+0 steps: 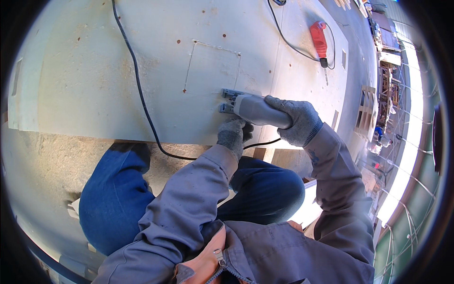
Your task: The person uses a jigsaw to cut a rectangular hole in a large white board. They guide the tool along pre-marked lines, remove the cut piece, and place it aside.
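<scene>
My right hand [298, 120], in a grey work glove, wraps round the rear of a grey jigsaw [262, 111]. The jigsaw lies along a large pale panel [156, 99], its metal base plate toward the left. Close below the tool's front is my gloved left hand [232, 133], with its fingers curled in; whatever they hold is hidden. A black cord [142, 102] runs down the panel and past my left wrist. Beyond the jigsaw, a rectangular outline [213, 46] is marked or cut in the panel, with small holes at some corners.
A red power drill [319, 40] with a long bit lies at the panel's far right, its cord [286, 40] looping beside it. My bent knees [269, 189] are under the near edge. Wooden pallets [365, 111] stand on the floor to the right.
</scene>
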Demonstrator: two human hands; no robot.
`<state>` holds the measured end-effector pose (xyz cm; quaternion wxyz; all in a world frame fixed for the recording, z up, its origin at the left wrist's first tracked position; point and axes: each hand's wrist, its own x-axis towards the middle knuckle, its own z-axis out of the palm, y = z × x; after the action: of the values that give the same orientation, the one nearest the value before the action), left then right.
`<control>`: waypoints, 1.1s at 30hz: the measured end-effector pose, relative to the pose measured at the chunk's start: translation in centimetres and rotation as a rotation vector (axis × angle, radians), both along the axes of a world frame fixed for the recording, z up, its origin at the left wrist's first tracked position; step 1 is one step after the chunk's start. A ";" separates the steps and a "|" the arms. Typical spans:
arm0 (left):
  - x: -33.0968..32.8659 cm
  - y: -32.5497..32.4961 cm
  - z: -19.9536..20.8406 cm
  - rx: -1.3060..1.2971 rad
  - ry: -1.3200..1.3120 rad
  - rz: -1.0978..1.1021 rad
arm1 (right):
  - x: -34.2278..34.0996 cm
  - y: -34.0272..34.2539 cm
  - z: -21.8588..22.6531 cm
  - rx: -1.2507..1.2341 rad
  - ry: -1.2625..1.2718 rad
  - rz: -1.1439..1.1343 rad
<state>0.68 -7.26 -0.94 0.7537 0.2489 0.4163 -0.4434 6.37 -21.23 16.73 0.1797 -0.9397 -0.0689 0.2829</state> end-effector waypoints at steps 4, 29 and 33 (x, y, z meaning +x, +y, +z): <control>0.2 -0.2 -0.6 -0.002 0.030 -0.037 | 0.2 0.5 0.3 -0.012 -0.026 0.014; 0.4 0.0 -0.1 -0.019 -0.019 -0.045 | 0.2 -0.2 -0.2 0.028 -0.123 0.112; 0.1 0.3 0.2 -0.026 -0.052 -0.029 | 0.5 0.4 0.3 -0.050 -0.076 0.148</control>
<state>0.81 -6.98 -0.79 0.7611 0.2562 0.3871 -0.4530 6.91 -20.85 17.00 0.1321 -0.9462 -0.1381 0.2609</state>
